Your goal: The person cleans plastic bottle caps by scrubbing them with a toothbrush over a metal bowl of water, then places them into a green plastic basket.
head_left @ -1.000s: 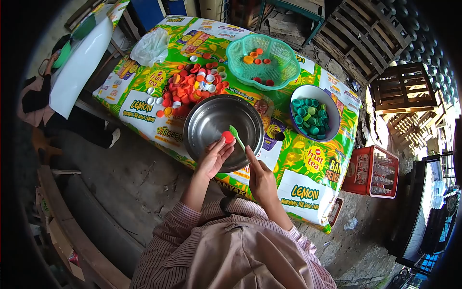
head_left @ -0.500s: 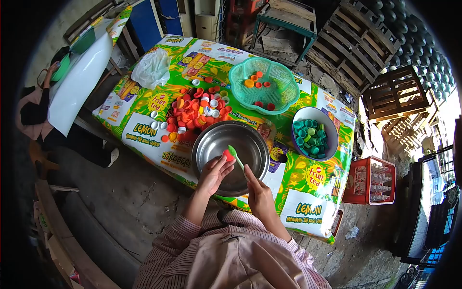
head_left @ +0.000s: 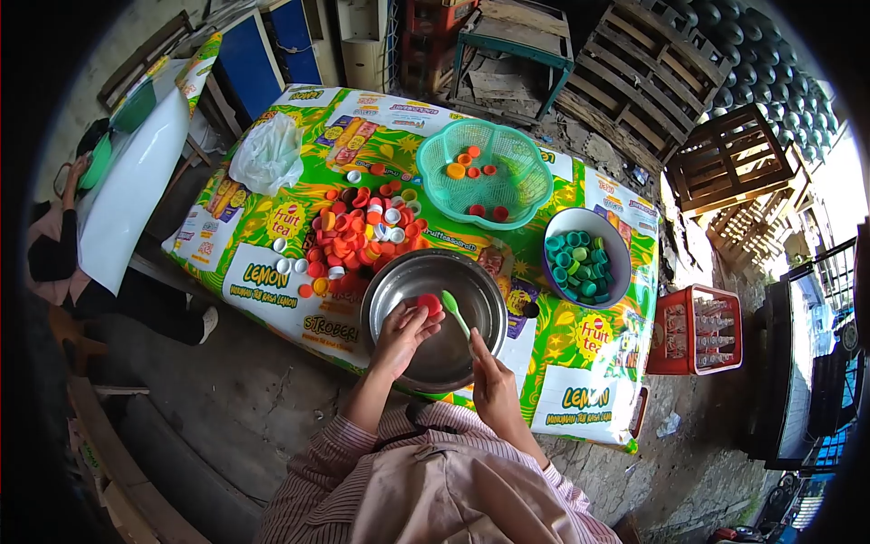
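Observation:
My left hand (head_left: 405, 337) is closed on a red bottle cap (head_left: 430, 305), held over the metal basin (head_left: 373, 306). In my right hand (head_left: 494, 385) is a small brush (head_left: 452, 306) with a green oval head and a pale handle. Its head is a little to the right of the cap, apart from it. The wide steel basin stands on the table's near side, below both hands. Just beyond it, a pile of red, orange and white bottle caps (head_left: 355, 233) is spread on the tablecloth.
A turquoise plastic basket (head_left: 424, 172) holds several red and orange caps. To its right, a bowl (head_left: 553, 288) contains green caps. A clear plastic bag (head_left: 268, 156) lies at the table's left. A red crate of bottles (head_left: 694, 370) stands right of the table. Another person (head_left: 56, 238) is at far left.
The brush head has moved away from the red cap, to the right. My left hand has turned the cap and shifted slightly left and down. The whole view has tilted slightly.

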Action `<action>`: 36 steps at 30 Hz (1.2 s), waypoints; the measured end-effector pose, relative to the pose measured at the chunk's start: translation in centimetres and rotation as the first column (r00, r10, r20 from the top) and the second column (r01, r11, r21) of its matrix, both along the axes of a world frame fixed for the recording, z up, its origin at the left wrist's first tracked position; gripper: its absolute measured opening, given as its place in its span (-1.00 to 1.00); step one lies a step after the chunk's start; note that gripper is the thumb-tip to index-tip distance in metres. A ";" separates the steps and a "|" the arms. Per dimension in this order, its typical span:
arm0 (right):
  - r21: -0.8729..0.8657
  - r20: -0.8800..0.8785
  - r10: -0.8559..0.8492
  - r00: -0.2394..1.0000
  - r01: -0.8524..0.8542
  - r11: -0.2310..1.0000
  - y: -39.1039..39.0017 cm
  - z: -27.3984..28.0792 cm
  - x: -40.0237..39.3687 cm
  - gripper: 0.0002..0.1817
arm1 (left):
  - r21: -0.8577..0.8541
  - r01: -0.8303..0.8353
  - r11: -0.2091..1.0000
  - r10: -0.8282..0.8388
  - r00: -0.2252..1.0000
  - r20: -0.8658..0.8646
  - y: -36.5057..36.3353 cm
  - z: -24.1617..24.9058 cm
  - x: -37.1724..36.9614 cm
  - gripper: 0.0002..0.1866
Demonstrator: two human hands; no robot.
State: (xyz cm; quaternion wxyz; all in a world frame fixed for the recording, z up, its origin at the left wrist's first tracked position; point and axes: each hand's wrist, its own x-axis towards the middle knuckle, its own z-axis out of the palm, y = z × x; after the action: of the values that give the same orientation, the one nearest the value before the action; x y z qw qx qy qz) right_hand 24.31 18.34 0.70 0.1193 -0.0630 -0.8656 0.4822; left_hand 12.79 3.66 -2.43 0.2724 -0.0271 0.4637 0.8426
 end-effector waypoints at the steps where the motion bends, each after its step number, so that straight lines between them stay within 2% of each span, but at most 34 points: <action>1: -0.050 0.013 0.021 1.000 -0.020 0.999 -0.3 0.2 0.2 -0.39 | 0.002 0.006 1.000 -0.006 1.000 -0.001 0.0 -0.3 -0.2 -0.74; 2: -0.101 0.024 0.043 0.999 -0.040 0.994 -0.4 0.2 0.2 -0.39 | 0.025 0.017 1.000 -0.018 1.000 0.003 0.0 -0.6 -0.4 -0.72; 3: -0.059 0.099 -0.004 0.995 0.010 0.998 -0.1 0.0 0.0 -0.39 | 0.047 0.029 0.998 -0.029 1.000 0.007 0.1 -0.6 -0.6 -0.68; 4: -0.057 0.098 -0.007 0.995 0.013 0.998 0.1 0.1 0.1 -0.39 | 0.049 0.032 0.998 -0.033 0.999 0.006 0.2 -0.7 -0.6 -0.68; 6: -0.241 0.249 0.010 0.969 0.052 0.969 0.2 0.7 0.2 -0.38 | 0.064 0.060 0.996 -0.061 0.998 0.018 0.3 -0.7 -0.7 -0.68; 7: -0.316 0.192 0.068 0.979 -0.004 0.949 0.0 -0.5 0.4 -0.39 | 0.064 0.063 0.996 -0.064 0.998 0.019 0.5 -0.6 -0.7 -0.68; 8: -0.316 0.193 0.063 0.979 0.002 0.949 -0.1 -0.7 0.5 -0.39 | 0.024 0.047 0.999 -0.046 0.999 -0.025 0.8 -0.6 -0.6 -0.67; 10: -0.651 0.342 0.154 0.927 0.115 0.750 -0.7 0.3 0.5 -0.41 | -0.013 0.034 0.999 -0.034 0.997 -0.065 1.1 -0.8 -0.4 -0.67; 11: -0.591 0.325 0.134 0.936 0.090 0.801 -0.8 0.2 0.5 -0.43 | -0.011 0.045 0.999 -0.045 0.996 -0.071 1.1 -1.1 -0.4 -0.67; 12: -0.593 0.327 0.133 0.936 0.093 0.800 -0.9 -0.1 0.5 -0.43 | -0.011 0.055 0.998 -0.056 0.995 -0.077 1.0 -1.1 -0.4 -0.67; 14: -0.344 0.140 0.043 0.989 0.008 0.939 -1.2 -0.8 0.5 -0.45 | 0.015 0.053 0.998 -0.053 0.999 -0.009 0.8 -1.0 -0.4 -0.66; 16: -0.289 0.187 0.036 0.982 0.020 0.957 -1.2 0.5 0.4 -0.44 | 0.045 0.053 0.998 -0.056 0.997 0.057 0.7 -0.8 -0.4 -0.66; 18: -0.230 0.232 0.025 0.972 0.030 0.973 -0.9 1.1 0.4 -0.43 | 0.011 0.096 0.995 -0.096 0.995 0.012 0.2 -0.7 -0.6 -0.65; 20: -0.121 0.280 0.069 0.958 -0.036 0.992 -0.4 1.2 0.5 -0.42 | -0.012 0.113 0.994 -0.113 0.993 -0.028 -0.1 -1.1 -0.7 -0.64; 21: -0.122 0.278 0.066 0.958 -0.033 0.992 -0.3 0.9 0.6 -0.42 | 0.023 0.108 0.994 -0.108 0.994 -0.015 -0.2 -1.1 -0.7 -0.65; 23: -0.078 0.081 0.001 0.997 0.005 0.997 -0.2 0.2 0.6 -0.42 | 0.077 0.094 0.993 -0.095 0.995 0.018 -0.3 -0.9 -0.7 -0.67; 26: -0.112 0.167 0.093 0.982 -0.075 0.991 -1.1 1.0 0.8 -0.42 | 0.094 0.111 0.989 -0.115 0.993 0.035 -0.4 -0.8 -0.7 -0.69; 27: -0.167 0.144 0.091 0.985 -0.067 0.984 -1.4 0.7 0.9 -0.41 | 0.095 0.112 0.989 -0.116 0.993 0.033 -0.3 -1.0 -0.6 -0.69; 30: -0.148 0.137 0.018 0.990 0.002 0.989 -0.9 0.3 0.6 -0.41 | 0.046 0.063 0.997 -0.063 0.998 -0.009 -0.3 -1.3 -0.4 -0.69; 32: -0.171 0.187 0.053 0.981 -0.020 0.985 -1.6 1.1 1.0 -0.41 | 0.113 0.131 0.985 -0.132 0.991 0.007 -0.1 -0.7 -0.2 -0.69; 33: -0.194 0.237 0.084 0.968 -0.037 0.980 -1.8 1.5 1.2 -0.41 | 0.136 0.107 0.985 -0.115 0.992 0.049 0.0 -1.0 -0.1 -0.69; 36: -0.191 0.165 0.024 0.986 0.008 0.982 -1.3 0.9 0.9 -0.40 | 0.156 0.084 0.984 -0.087 0.996 0.015 0.1 -1.1 0.1 -0.69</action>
State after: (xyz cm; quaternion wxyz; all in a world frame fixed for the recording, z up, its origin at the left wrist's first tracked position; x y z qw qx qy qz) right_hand 25.24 17.07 1.57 0.0382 -0.1105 -0.8226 0.5565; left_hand 12.88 3.72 -3.49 0.3146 0.0049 0.3947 0.8633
